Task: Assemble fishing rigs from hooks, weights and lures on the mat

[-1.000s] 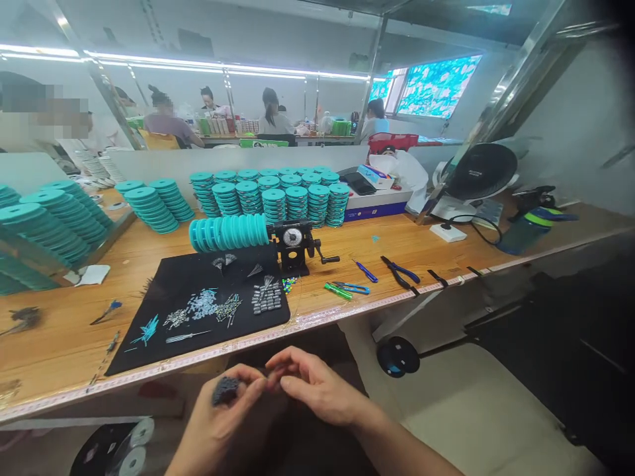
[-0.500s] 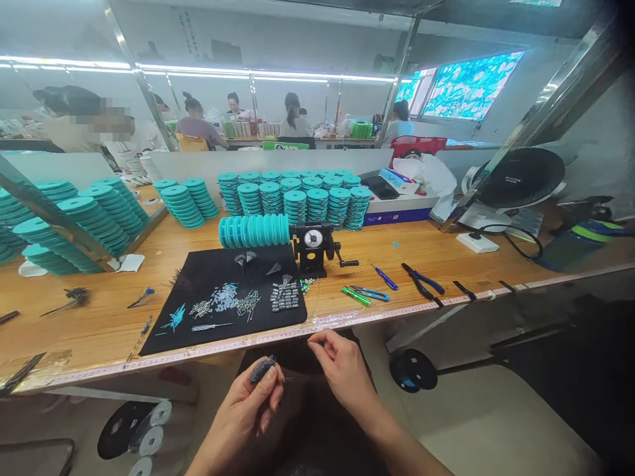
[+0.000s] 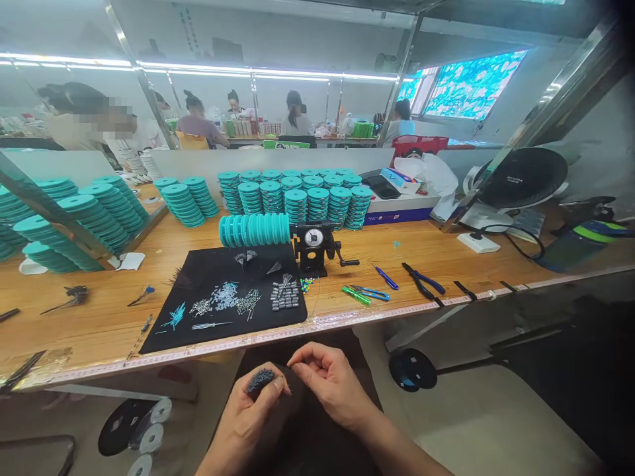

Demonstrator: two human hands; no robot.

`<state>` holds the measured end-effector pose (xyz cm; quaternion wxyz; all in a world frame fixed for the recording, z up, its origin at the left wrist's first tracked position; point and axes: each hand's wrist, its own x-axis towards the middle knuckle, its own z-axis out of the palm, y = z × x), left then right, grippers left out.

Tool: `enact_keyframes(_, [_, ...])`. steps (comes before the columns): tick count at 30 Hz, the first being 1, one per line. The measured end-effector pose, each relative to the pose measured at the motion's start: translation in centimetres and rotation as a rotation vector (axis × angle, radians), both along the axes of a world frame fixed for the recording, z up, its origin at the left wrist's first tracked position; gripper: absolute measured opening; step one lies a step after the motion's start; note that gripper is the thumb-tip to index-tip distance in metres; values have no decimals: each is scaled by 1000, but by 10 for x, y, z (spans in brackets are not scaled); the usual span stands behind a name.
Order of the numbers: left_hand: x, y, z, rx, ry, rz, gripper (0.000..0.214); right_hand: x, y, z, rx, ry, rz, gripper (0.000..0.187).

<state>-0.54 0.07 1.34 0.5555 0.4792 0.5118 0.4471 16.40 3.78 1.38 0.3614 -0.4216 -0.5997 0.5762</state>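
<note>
My left hand (image 3: 243, 413) is closed around a dark blue-grey, bristly bundle of small pieces (image 3: 260, 379), its thumb pressed along the side. Close beside it on the right, my right hand (image 3: 331, 382) has thumb and forefinger pinched together; whatever they hold is too fine to make out. Both hands are in front of the table edge, above a dark lap. Beyond them lies a black mat (image 3: 173, 337) with small piles of parts, among them turquoise sticks (image 3: 175, 317), pale translucent bits (image 3: 225, 295) and grey cylinders (image 3: 284, 301).
A hand-cranked winder (image 3: 312, 248) carries a row of turquoise spools (image 3: 254, 230). More spools are stacked behind (image 3: 296, 205) and at left. Pliers (image 3: 423, 280), scissors (image 3: 370, 293) and a blue pen-like tool (image 3: 385, 277) lie to the right. Several people sit at benches in the background.
My right hand has moved left and slightly down, closer to my left hand. The fingers of my left hand have curled in, and the bundle has shifted slightly lower.
</note>
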Motion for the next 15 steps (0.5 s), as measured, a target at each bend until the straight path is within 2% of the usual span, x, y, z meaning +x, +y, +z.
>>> enact_keyframes(9, [7, -4, -5, -251, -406, -15, 29, 1, -1, -2, 31, 3, -3, 19])
enact_keyframes(15, [9, -4, -5, -289, -454, 0, 28, 1, -2, 2, -9, 84, 21, 20])
